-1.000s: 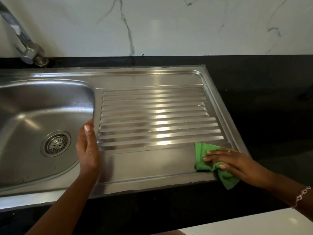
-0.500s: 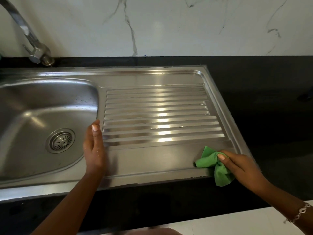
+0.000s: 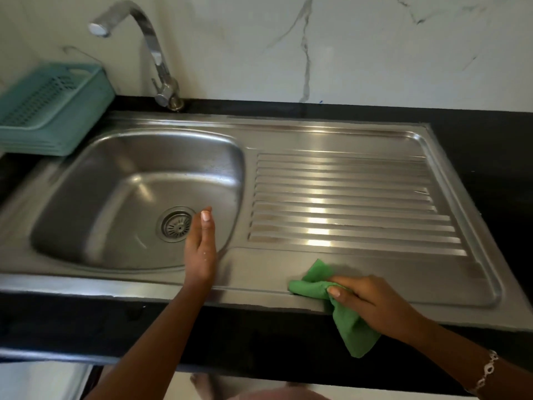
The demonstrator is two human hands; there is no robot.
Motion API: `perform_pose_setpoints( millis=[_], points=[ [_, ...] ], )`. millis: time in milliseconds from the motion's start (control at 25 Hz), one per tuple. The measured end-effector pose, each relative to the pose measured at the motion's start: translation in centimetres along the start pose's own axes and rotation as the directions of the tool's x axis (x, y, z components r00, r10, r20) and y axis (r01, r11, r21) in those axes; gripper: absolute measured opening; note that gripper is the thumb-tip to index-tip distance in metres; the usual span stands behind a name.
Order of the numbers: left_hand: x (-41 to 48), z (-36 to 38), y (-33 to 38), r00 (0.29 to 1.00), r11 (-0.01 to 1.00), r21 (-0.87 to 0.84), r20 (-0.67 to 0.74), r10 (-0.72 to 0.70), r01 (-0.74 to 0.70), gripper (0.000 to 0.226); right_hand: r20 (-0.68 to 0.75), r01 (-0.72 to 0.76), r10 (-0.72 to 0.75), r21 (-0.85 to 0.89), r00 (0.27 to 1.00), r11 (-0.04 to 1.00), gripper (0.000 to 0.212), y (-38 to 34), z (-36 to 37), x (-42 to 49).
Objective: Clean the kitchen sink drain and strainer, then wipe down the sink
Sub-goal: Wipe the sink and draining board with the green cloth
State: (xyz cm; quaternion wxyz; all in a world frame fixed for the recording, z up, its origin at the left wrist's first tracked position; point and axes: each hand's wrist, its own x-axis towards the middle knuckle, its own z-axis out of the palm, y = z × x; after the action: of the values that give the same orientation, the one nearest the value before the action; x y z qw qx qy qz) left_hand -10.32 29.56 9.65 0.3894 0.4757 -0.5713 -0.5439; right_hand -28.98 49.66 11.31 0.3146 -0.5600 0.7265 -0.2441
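Two hands work over the sink (image 3: 317, 127). Our right hand (image 3: 372, 301) has its fingers curled round a bunched green cloth (image 3: 313, 284) and presses it on the flat steel below the drainboard (image 3: 346, 197) ridges. A loose tail hangs beneath the knuckles. Our left hand (image 3: 200, 252) is straight-fingered and holds nothing, its fingertips just beside the strainer (image 3: 176, 224); contact with the steel we cannot tell. We judge the cloth light, limp and likely damp, so it is best gripped at the bunched middle.
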Motion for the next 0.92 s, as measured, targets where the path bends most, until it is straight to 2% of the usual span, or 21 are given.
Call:
perform_pose_setpoints(
  millis=[80, 120, 240, 360, 480, 680, 760, 920],
  points=[
    [0.5, -1.8, 0.2, 0.999, 1.0, 0.015, 0.034, -0.018, 0.017, 0.065, 0.058, 0.063, -0.062, -0.011, 0.996, 0.998, 0.073, -2.0, 1.5, 1.9],
    [0.9, -2.8, 0.3, 0.999, 0.999, 0.028, 0.034, -0.023, 0.022, 0.061, 0.081, 0.086, -0.084, -0.019, 0.993, 0.996, 0.072, -3.0, 2.4, 2.8],
    [1.9, -5.9, 0.7, 0.998, 0.996, 0.08, 0.038, -0.049, 0.046, 0.052, 0.121, 0.099, -0.097, -0.005, 0.988, 0.995, 0.049, -5.6, 4.6, 5.6],
    [2.9, -9.2, 0.7, 0.998, 0.997, 0.072, 0.058, -0.036, 0.032, 0.057, 0.181, 0.166, -0.16, -0.021, 0.97, 0.986, 0.058, -7.9, 6.3, 8.1],
    [4.3, -12.1, 0.5, 0.998, 0.995, 0.085, 0.03, -0.054, 0.052, 0.052, 0.231, 0.233, -0.213, -0.062, 0.949, 0.971, 0.05, -9.8, 8.0, 10.2],
    [6.0, -16.3, -0.6, 0.996, 0.994, 0.069, 0.03, -0.085, 0.083, 0.082, 0.289, 0.372, -0.336, -0.079, 0.896, 0.925, 0.062, -12.3, 10.8, 13.5],
    [6.6, -17.8, -1.0, 0.994, 0.992, 0.066, 0.011, -0.107, 0.106, 0.083, 0.341, 0.429, -0.388, -0.052, 0.856, 0.902, 0.06, -13.6, 12.0, 14.9],
    [7.7, -20.0, -1.3, 0.992, 0.988, 0.083, 0.02, -0.128, 0.126, 0.09, 0.45, 0.532, -0.464, -0.029, 0.763, 0.847, 0.07, -15.7, 14.1, 17.3]
  ],
)
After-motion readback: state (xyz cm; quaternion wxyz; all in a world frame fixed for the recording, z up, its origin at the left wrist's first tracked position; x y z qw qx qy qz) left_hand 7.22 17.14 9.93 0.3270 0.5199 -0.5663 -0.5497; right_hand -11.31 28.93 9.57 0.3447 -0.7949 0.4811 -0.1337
